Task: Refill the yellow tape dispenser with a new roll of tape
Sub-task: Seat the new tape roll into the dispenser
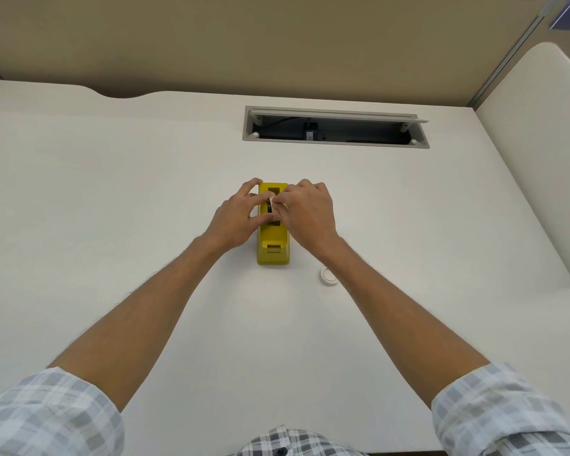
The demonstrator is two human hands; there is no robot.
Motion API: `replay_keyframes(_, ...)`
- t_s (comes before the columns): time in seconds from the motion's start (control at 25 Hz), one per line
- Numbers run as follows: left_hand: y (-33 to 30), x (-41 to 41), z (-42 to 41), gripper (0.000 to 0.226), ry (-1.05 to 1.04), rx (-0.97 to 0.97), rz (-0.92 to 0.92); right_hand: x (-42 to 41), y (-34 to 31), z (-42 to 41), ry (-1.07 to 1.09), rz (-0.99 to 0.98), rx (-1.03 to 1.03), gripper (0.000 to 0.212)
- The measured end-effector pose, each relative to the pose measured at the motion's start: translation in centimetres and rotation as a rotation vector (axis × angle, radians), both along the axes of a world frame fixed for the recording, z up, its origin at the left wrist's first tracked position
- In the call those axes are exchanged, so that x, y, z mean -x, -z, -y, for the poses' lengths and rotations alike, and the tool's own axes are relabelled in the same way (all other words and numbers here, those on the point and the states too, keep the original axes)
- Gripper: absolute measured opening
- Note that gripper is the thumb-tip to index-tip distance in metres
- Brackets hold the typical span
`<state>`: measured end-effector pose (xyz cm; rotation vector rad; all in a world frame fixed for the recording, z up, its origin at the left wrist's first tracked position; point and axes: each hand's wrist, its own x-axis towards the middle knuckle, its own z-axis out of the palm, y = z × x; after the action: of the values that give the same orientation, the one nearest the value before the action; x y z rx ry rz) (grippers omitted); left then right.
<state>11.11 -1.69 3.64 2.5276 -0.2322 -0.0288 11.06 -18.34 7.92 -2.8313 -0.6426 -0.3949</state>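
Observation:
The yellow tape dispenser (273,245) stands lengthwise in the middle of the white desk (112,192), cutter end toward me. Both hands meet over its open top slot. My left hand (236,218) curls round the dispenser's left side, index finger on the far corner and thumb reaching into the slot. My right hand (306,215) comes from the right and pinches a small dark and white part (270,204) in the slot, seemingly the tape roll on its core; most of it is hidden by the fingers.
A small round white roll-like object (328,277) lies on the desk near the dispenser's front right, partly under my right forearm. An open cable tray (336,128) is cut into the desk farther back. A beige partition rises behind.

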Motion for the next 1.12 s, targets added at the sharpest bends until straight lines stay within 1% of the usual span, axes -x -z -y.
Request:
replay_keyframes(0.16,-0.2,-0.2,0.0,0.046,0.005,-0.026,-0.012,-0.9,-1.2,-0.2,-0.149,0.061,0.203,0.018)
replay_keyframes(0.32,-0.4,-0.3,0.2,0.047,-0.003,-0.05,-0.037,-2.0,-2.3,-0.3,-0.258,0.041,0.335,0.021)
replay_keyframes(0.52,-0.7,-0.1,0.2,0.045,-0.003,-0.038,-0.048,-2.5,-3.0,-0.4,-0.378,0.053,0.498,0.018)
replay_keyframes(0.84,-1.4,-0.4,0.0,0.039,0.035,-0.056,-0.072,-2.7,-3.2,-0.3,-0.455,0.126,0.624,0.019)
replay_keyframes(1.12,-1.9,-0.4,0.0,0.039,0.023,-0.043,-0.11,-3.0,-2.5,-0.3,-0.465,0.167,0.71,0.028)
